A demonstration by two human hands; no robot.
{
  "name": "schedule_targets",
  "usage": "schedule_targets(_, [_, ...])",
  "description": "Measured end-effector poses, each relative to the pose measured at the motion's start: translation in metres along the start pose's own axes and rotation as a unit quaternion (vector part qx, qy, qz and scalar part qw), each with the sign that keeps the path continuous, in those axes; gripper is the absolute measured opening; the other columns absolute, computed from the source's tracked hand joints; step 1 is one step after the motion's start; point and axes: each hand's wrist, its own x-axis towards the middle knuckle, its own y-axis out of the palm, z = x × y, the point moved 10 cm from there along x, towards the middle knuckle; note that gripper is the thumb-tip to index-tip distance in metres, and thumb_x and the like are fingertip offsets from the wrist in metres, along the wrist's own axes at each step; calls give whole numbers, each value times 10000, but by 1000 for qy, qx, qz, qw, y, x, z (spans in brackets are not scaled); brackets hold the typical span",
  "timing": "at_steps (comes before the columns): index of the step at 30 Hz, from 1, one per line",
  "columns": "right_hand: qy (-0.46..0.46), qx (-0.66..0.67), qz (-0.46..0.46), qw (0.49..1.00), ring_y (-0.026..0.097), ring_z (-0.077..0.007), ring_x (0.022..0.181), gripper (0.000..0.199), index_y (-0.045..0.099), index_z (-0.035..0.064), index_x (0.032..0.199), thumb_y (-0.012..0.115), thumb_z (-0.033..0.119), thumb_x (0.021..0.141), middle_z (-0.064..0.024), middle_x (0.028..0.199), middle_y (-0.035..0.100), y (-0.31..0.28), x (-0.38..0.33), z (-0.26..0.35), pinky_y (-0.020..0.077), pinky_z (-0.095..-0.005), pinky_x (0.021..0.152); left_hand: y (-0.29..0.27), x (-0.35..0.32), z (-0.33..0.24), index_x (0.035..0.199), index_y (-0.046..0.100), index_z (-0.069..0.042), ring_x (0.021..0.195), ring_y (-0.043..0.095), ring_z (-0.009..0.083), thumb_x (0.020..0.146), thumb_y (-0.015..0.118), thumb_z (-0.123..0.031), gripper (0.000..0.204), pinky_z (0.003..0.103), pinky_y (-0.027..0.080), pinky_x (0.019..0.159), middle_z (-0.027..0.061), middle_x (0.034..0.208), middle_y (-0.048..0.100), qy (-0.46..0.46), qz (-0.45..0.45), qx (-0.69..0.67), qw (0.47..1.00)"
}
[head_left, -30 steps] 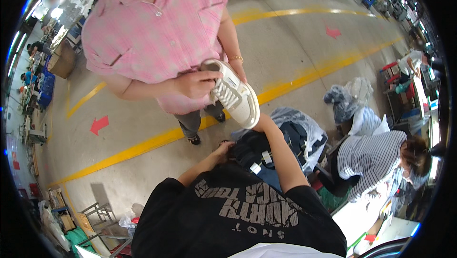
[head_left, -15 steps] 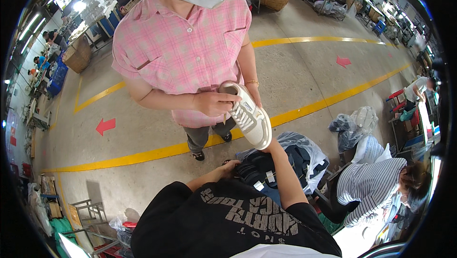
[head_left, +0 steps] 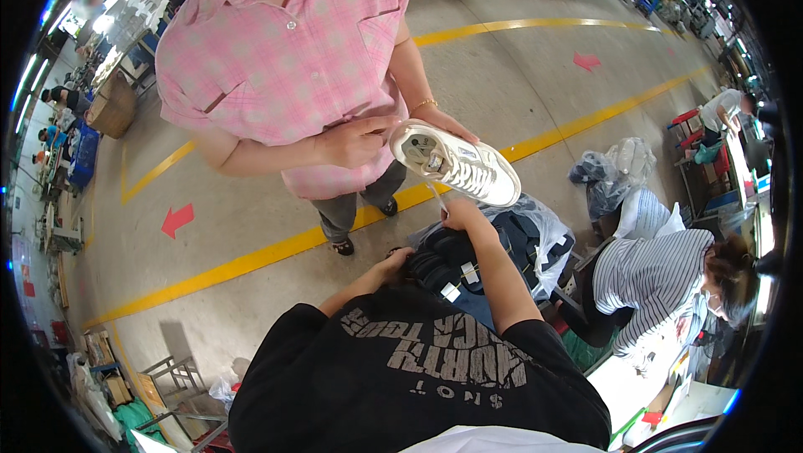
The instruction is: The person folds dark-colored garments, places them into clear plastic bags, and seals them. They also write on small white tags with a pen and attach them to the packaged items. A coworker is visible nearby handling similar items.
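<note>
A person in a pink plaid shirt [head_left: 293, 60] stands opposite me and holds a white lace-up sneaker [head_left: 460, 164], its toe pointing right. One of their hands [head_left: 355, 142] is at the heel; the other is behind the shoe. Just below the sneaker, my right hand [head_left: 462, 214] has its fingers closed near a thin pale strip [head_left: 438, 197]; whether it grips the strip is unclear. My left hand [head_left: 391, 266] touches the left edge of black stacked pieces [head_left: 439, 254] with white tags, and its fingertips are hidden. Clear plastic [head_left: 544, 223] surrounds this stack.
On my right, a person in a striped top [head_left: 648, 273] bends over a bright worktable [head_left: 640, 399]. Stuffed plastic bags [head_left: 623, 164] lie on the floor behind them. Metal frames [head_left: 176, 373] stand at lower left. Yellow lines [head_left: 276, 261] cross the floor.
The sneaker has swung round so its opening faces me and its toe points further right. My right hand has drawn back from the toe to below the shoe. The view has shifted.
</note>
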Motion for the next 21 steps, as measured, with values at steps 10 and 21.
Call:
schedule_targets(10, [3, 1, -8, 1000, 712, -358, 979, 209, 786, 173, 949, 809, 270, 766, -137, 986, 763, -3, -3, 7, 566, -465, 873, -21, 24, 9, 1124, 624, -103, 955, 619, 259, 967, 497, -441, 393, 477, 529, 887, 104, 1064, 671, -5, 5, -15, 1000])
schedule_targets(21, [-23, 0, -37, 999, 716, -360, 965, 212, 788, 156, 933, 768, 249, 743, -135, 989, 766, -8, -4, 8, 573, -468, 846, -10, 15, 6, 1096, 635, -113, 933, 632, 262, 942, 537, -430, 365, 457, 528, 879, 88, 1027, 673, -5, 24, -23, 999])
